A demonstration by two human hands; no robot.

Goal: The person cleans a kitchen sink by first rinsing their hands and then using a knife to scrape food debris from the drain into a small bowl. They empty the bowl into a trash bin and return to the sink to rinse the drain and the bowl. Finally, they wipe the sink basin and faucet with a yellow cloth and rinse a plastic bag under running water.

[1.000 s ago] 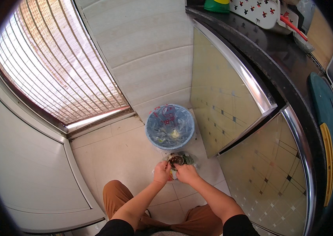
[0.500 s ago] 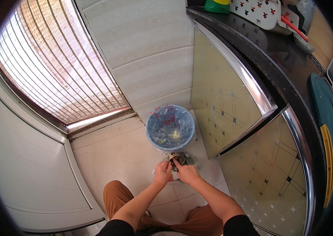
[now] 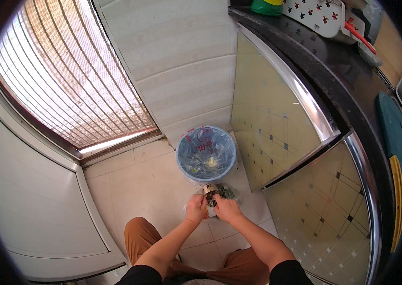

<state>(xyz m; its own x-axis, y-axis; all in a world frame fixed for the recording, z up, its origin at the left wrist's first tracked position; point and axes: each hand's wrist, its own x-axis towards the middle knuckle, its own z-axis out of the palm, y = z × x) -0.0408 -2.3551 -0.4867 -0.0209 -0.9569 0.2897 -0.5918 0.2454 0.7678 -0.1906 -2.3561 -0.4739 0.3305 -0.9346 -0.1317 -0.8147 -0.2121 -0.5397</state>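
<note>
Low in front of me, just on the near side of the bin, my left hand grips the left side of a small round container with a pale outer wall. Its inside looks dark, but I cannot make out the contents. My right hand is closed at the container's right edge, its fingertips partly hidden at the opening. Beneath and beside the hands is a clear plastic bag with dark green stuff in it. Something white and orange shows below the container, mostly covered by my hands.
A round bin with a blue liner stands beyond my hands, some pale scraps inside. Glass-fronted cabinets flank the right, under a dark countertop. A white door panel and a blind are on the left.
The container has tipped slightly, so more of its pale wall shows. My right fingers have drawn back a little toward its right edge. My left hand stays almost in place.
</note>
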